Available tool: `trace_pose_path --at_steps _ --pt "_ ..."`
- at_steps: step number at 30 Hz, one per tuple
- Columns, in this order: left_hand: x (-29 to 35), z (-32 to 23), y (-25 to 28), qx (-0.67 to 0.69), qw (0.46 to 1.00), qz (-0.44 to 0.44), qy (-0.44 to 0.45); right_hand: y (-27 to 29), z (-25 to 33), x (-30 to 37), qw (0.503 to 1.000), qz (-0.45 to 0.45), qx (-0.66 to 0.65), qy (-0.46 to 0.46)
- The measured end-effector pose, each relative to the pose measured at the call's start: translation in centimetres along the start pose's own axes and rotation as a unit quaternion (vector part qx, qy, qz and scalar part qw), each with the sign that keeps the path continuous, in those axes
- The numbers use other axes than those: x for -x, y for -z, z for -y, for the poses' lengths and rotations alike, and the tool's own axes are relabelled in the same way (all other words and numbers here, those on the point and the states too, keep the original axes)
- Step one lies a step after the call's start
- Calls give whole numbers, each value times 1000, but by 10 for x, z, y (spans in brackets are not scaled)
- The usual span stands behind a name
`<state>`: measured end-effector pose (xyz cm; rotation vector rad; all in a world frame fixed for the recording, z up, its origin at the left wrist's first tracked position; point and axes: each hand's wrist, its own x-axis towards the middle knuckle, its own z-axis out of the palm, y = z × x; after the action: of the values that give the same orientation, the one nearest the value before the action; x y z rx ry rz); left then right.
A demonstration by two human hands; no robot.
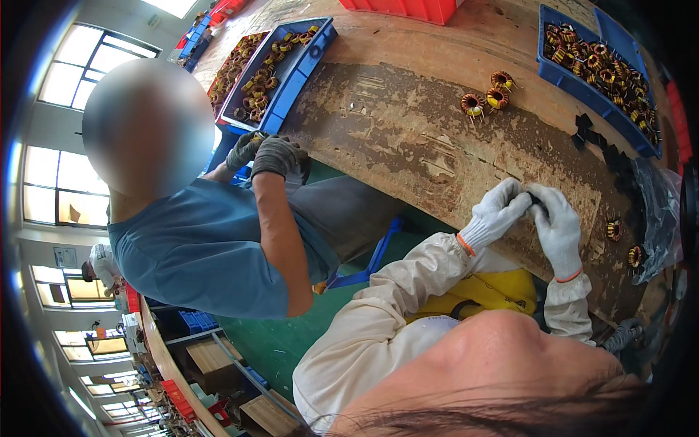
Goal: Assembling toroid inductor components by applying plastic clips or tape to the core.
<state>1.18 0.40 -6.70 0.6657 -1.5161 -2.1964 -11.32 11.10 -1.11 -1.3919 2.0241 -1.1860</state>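
Under the fingers lies the worn wooden counter (408, 138), its surface scuffed and patchy, which carries everything else. Beyond the fingertips and to their right stands a blue tray (582, 91) full of copper-wound ring coils; a second blue tray (291, 73) sits well off to their left, where a co-worker's grey-gloved hands (266, 153) work at the counter edge. Three loose coils (486, 98) rest beyond the fingers, well apart from them, and two more (625, 244) lie to their right beside a clear plastic bag (659, 211). Black flat pieces (597, 142) trail between the tray and the bag.

The left hand (499, 213) and right hand (557, 222), both in white gloves, meet with fingers pinched narrow on a small dark part (535, 198), held just over the counter's near edge.

The part is tiny and mostly hidden by glove fabric; thick gloves could let it slip, and so near the edge it might drop to the floor.
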Motion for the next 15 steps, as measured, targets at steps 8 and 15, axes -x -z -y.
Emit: trace_pose_path --at_steps 8,15 --pt "8 -29 -2 -242 964 -85 -67 -6 5 3 955 -69 251 142" --pt "-26 -58 45 -378 883 -122 -250 -19 -9 22 990 -108 86 9"
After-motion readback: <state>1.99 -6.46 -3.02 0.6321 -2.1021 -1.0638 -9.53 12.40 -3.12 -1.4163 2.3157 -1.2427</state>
